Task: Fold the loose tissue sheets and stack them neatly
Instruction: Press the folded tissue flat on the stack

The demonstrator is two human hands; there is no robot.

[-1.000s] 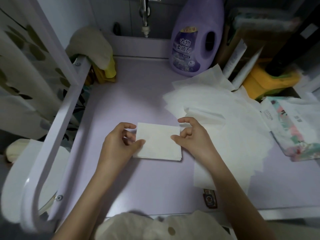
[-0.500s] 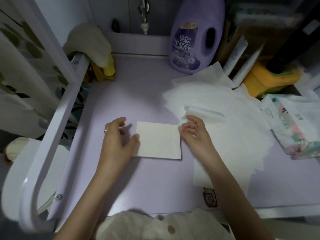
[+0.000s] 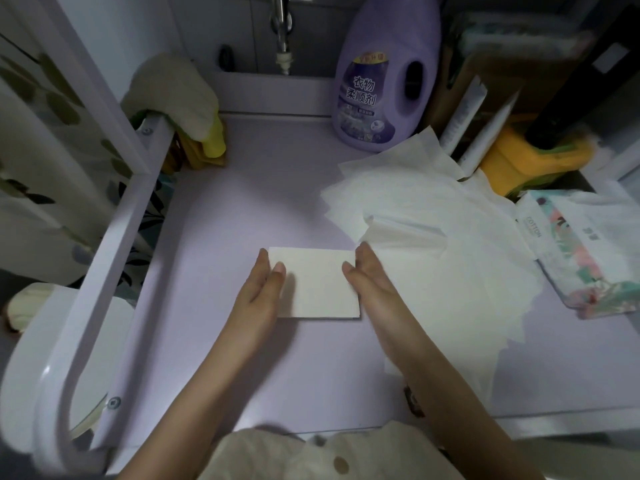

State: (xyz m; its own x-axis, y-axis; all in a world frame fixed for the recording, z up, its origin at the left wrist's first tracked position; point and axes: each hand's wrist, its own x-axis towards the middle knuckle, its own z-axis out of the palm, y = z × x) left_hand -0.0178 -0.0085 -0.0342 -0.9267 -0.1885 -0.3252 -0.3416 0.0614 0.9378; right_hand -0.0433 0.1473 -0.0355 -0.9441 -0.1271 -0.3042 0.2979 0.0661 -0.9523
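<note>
The folded tissue (image 3: pixel 320 284) lies flat on the table (image 3: pixel 242 209) between two open hands — left hand (image 3: pixel 261 289), right hand (image 3: pixel 369 282) — and the loose sheets (image 3: pixel 450 258) wait just right, nearest the right hand.

White tissue stack (image 3: pixel 318 285); lilac countertop (image 3: pixel 242 202); purple bottle (image 3: pixel 384 81); floral pack (image 3: pixel 581 258).

The person wears a cream fabric garment (image 3: pixel 277 455), soft and slightly rumpled, with a round tan button (image 3: pixel 341 464) on its front. Both forearms are bare along all their visible length. The left hand (image 3: pixel 262 292) and right hand (image 3: pixel 375 287) are ungloved.
</note>
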